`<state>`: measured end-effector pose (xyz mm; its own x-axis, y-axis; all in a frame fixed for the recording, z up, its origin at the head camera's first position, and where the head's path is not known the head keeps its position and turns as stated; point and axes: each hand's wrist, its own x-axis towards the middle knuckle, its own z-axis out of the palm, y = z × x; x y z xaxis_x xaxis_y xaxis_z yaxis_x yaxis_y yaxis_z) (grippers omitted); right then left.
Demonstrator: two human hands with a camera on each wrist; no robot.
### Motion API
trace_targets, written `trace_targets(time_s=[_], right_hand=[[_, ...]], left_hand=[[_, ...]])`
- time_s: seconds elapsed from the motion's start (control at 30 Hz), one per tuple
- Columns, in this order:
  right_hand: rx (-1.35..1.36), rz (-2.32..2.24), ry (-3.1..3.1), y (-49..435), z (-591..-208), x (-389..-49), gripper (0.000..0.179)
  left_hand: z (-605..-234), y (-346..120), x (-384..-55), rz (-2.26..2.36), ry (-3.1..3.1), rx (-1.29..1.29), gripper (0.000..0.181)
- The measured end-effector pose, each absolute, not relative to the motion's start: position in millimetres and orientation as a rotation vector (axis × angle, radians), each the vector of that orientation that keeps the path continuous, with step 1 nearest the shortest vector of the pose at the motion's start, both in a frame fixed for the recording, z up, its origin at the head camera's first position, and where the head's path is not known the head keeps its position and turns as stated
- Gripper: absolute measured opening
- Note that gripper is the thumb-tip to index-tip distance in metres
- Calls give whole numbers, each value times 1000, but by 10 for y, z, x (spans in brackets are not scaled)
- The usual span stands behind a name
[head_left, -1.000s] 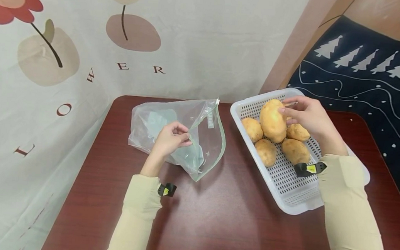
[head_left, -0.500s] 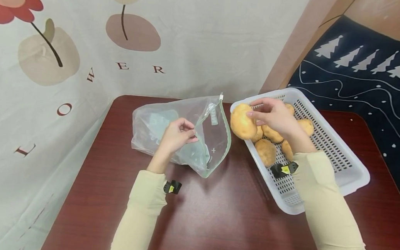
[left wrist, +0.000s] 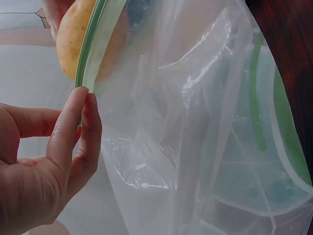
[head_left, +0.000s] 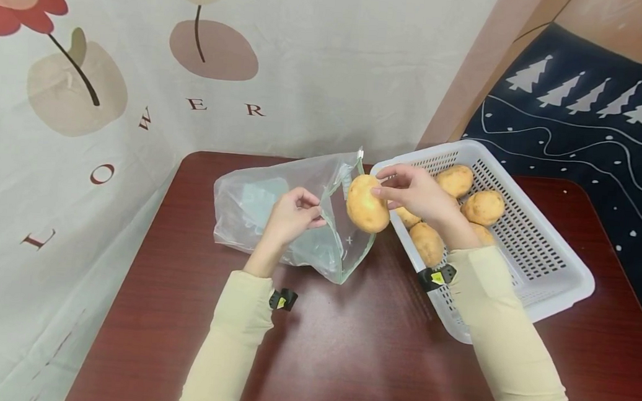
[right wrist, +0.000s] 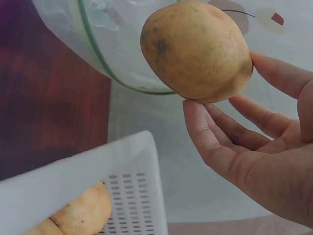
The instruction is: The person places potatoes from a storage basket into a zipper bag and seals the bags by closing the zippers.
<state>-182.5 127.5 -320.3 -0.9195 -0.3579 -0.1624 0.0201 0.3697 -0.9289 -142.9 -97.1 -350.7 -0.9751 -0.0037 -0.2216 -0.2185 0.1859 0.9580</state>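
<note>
My left hand pinches the green-edged rim of a clear zip bag, which lies on the table with its mouth spread toward the right. In the left wrist view the thumb and fingertips nip the green zip strip. My right hand holds a large yellow potato by the fingertips, right in front of the bag's mouth. Dark specks mark that potato in the right wrist view, where the bag's green rim shows behind it.
To the right stands a white perforated basket with several potatoes in it, partly covered by my right hand and sleeve. The dark red table runs up to a printed cloth at the back.
My right hand has carried the potato left, from over the basket to the bag's mouth. My left hand has shifted slightly right and up, drawing the bag's rim with it.
</note>
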Motion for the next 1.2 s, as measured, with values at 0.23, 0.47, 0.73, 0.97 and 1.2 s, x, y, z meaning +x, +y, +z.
trace_targets(time_s=[0.23,0.47,0.73,0.97,1.2], right_hand=[[-283,-1577,2272,1217,-3308,-1815,34],[-261,-1560,2297,1145,-3352,-1820,36],[-239,-1595,2280,1065,-3353,-1810,36],[-277,-1623,2233,1068,-3384,-1805,35],[-282,-1645,2209,1164,-3383,-1805,31]], left_hand=[[-3480,-945,-1416,1911,2264,-212,10],[-3499,-948,-1418,1931,2229,-213,10],[-3474,-936,-1420,1918,2237,-202,17],[-3446,-969,-1419,1884,2251,-210,23],[-3464,-1002,-1413,1929,2217,-219,28]])
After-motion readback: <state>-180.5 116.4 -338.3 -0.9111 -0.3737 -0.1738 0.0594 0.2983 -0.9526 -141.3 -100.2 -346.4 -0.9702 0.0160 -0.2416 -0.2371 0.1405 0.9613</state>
